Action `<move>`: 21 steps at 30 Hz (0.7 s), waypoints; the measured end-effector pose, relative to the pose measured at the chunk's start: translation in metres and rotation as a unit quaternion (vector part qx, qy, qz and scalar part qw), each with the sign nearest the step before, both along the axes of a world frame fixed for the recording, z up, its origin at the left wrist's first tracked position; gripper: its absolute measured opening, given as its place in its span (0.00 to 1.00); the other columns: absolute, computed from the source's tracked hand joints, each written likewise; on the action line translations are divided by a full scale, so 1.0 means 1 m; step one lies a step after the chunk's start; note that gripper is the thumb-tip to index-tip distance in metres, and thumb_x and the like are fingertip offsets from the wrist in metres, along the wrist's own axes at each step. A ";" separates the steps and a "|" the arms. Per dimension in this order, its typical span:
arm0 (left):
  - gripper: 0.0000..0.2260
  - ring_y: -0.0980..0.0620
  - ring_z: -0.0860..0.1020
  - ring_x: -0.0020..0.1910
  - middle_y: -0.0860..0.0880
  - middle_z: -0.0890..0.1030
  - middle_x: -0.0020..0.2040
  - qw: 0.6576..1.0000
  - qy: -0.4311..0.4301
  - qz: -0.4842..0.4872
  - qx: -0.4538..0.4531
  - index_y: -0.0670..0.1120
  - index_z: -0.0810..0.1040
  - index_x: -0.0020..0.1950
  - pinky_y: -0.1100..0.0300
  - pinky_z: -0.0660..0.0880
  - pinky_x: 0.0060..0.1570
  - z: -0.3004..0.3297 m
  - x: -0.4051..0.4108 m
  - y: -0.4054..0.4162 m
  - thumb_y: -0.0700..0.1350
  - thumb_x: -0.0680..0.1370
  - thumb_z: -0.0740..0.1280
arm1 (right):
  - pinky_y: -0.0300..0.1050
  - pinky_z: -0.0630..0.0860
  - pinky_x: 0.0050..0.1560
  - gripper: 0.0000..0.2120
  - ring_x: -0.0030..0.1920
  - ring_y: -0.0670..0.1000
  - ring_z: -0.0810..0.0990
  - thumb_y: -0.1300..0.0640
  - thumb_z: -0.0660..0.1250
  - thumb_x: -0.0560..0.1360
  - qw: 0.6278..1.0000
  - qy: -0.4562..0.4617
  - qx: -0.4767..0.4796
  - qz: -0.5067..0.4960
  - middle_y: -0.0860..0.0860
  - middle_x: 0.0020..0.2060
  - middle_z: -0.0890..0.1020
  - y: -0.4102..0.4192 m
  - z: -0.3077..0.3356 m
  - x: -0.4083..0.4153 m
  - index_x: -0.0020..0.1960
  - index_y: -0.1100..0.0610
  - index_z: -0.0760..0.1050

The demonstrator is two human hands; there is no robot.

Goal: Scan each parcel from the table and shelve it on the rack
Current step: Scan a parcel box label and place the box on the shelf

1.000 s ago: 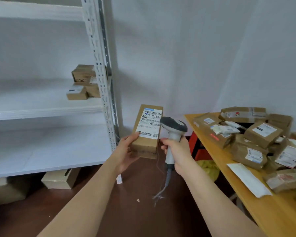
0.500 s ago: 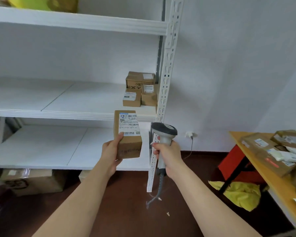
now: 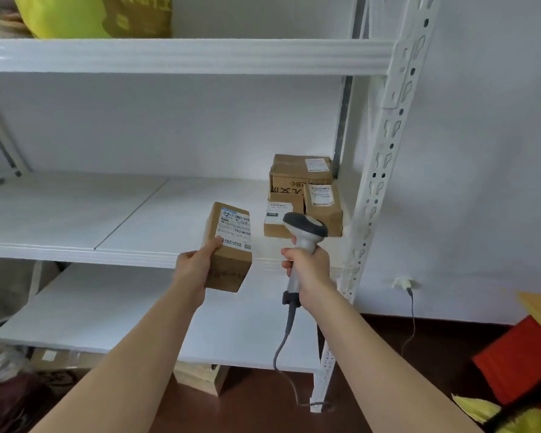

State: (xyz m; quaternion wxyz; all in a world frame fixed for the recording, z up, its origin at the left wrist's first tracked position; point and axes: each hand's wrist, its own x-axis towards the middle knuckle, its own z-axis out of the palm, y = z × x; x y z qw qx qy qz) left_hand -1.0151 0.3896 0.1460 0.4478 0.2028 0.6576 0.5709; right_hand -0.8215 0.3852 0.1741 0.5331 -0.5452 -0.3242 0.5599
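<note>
Parcel [image 3: 230,245] held up in front of the rack [image 3: 384,170], scanner [image 3: 305,242] beside it.

Left hand [image 3: 194,265] grips the parcel at its lower left corner, thumb on the labelled face, fingers hidden behind; the box is in the air, tilted, just before the front edge of the middle shelf [image 3: 75,214]; right hand [image 3: 310,271] is curled round the scanner's handle, head up and turned left toward the parcel, cable [image 3: 281,345] hanging below the fist; the two things are near but apart; three shelved boxes [image 3: 303,195] sit clustered in the middle shelf's right rear corner, against the upright; a yellow bag [image 3: 91,14] lies on the top shelf's left end; a cardboard box [image 3: 197,378] stands on the floor under the lowest shelf.
</note>
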 end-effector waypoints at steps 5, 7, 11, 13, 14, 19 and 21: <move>0.32 0.44 0.75 0.53 0.43 0.71 0.63 0.994 0.090 0.041 -0.045 0.47 0.73 0.62 0.57 0.73 0.38 0.003 -0.015 0.069 0.61 0.64 0.77 | 0.39 0.74 0.35 0.10 0.31 0.46 0.77 0.66 0.70 0.74 0.999 -0.007 -0.030 0.014 0.53 0.36 0.79 0.063 -0.001 -0.029 0.54 0.59 0.76; 0.30 0.43 0.72 0.53 0.43 0.66 0.63 0.990 0.112 0.050 -0.061 0.47 0.72 0.63 0.54 0.74 0.44 0.002 -0.015 0.096 0.59 0.67 0.76 | 0.39 0.73 0.34 0.11 0.30 0.46 0.77 0.66 0.69 0.74 0.999 -0.011 -0.035 0.021 0.53 0.38 0.80 0.084 -0.005 -0.038 0.56 0.58 0.76; 0.29 0.40 0.70 0.60 0.43 0.63 0.63 0.976 0.188 0.049 -0.096 0.47 0.70 0.61 0.47 0.74 0.53 0.000 -0.022 0.159 0.59 0.67 0.76 | 0.37 0.71 0.32 0.07 0.26 0.44 0.75 0.67 0.68 0.75 0.999 -0.023 -0.043 0.002 0.52 0.34 0.77 0.128 -0.010 -0.050 0.51 0.59 0.75; 0.29 0.39 0.67 0.63 0.42 0.63 0.65 0.968 0.223 0.041 -0.111 0.46 0.69 0.62 0.48 0.71 0.52 -0.002 -0.025 0.190 0.57 0.68 0.76 | 0.37 0.70 0.30 0.07 0.23 0.43 0.73 0.68 0.67 0.75 0.999 -0.029 -0.046 -0.006 0.52 0.32 0.76 0.151 -0.013 -0.058 0.52 0.60 0.75; 0.29 0.39 0.65 0.64 0.41 0.62 0.65 0.965 0.236 0.033 -0.113 0.45 0.69 0.63 0.49 0.70 0.51 -0.004 -0.027 0.206 0.56 0.69 0.76 | 0.37 0.70 0.30 0.08 0.24 0.43 0.73 0.68 0.68 0.75 0.998 -0.031 -0.047 -0.009 0.53 0.33 0.77 0.164 -0.014 -0.063 0.53 0.62 0.76; 0.33 0.42 0.63 0.65 0.43 0.61 0.65 0.967 0.222 -0.073 -0.102 0.49 0.68 0.65 0.48 0.70 0.56 -0.014 -0.041 0.287 0.60 0.67 0.76 | 0.37 0.70 0.30 0.06 0.24 0.44 0.73 0.65 0.69 0.74 0.990 -0.075 -0.105 -0.047 0.51 0.29 0.77 0.232 -0.015 -0.088 0.50 0.64 0.77; 0.36 0.42 0.64 0.65 0.45 0.61 0.62 0.961 0.215 -0.140 -0.101 0.54 0.68 0.67 0.49 0.70 0.61 -0.014 -0.051 0.314 0.66 0.65 0.75 | 0.38 0.68 0.32 0.04 0.27 0.46 0.72 0.64 0.69 0.75 0.984 -0.105 -0.140 -0.040 0.52 0.30 0.76 0.260 -0.008 -0.096 0.49 0.63 0.77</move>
